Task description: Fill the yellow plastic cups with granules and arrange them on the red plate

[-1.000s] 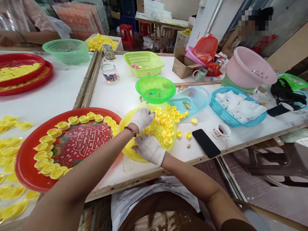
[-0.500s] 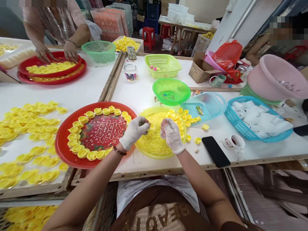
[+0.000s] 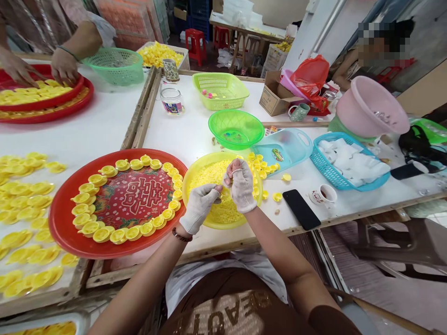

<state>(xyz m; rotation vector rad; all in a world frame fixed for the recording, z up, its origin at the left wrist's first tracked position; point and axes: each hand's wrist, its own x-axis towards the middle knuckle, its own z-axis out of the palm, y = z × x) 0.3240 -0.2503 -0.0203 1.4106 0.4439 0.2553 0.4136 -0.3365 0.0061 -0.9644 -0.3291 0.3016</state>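
Both hands wear pale gloves with bare fingertips and meet over a yellow bowl [image 3: 187,186] full of small yellow pieces [image 3: 209,174]. My left hand [image 3: 202,204] is pinched near the bowl's left side, on something too small to make out. Just above and to its right, my right hand [image 3: 240,184] has its fingers curled together, and what they hold is hidden. Yellow cup-shaped parts [image 3: 260,164] lie at the bowl's right edge. To the left, a red tray [image 3: 66,209] with a patterned red centre carries a ring of yellow cup-shaped parts [image 3: 101,234].
A black phone [image 3: 301,209], a mug [image 3: 323,194] and a blue basket [image 3: 330,165] of white pieces are on the right. Behind the bowl stands a green bowl [image 3: 236,128]. More yellow parts [image 3: 26,211] cover the left table. Another person's hands [image 3: 64,65] work at red trays.
The view has shifted, so the tables and trays sit further left. My hands have come closer together, my right hand now higher beside my left. The other person's hands are still at the red trays.
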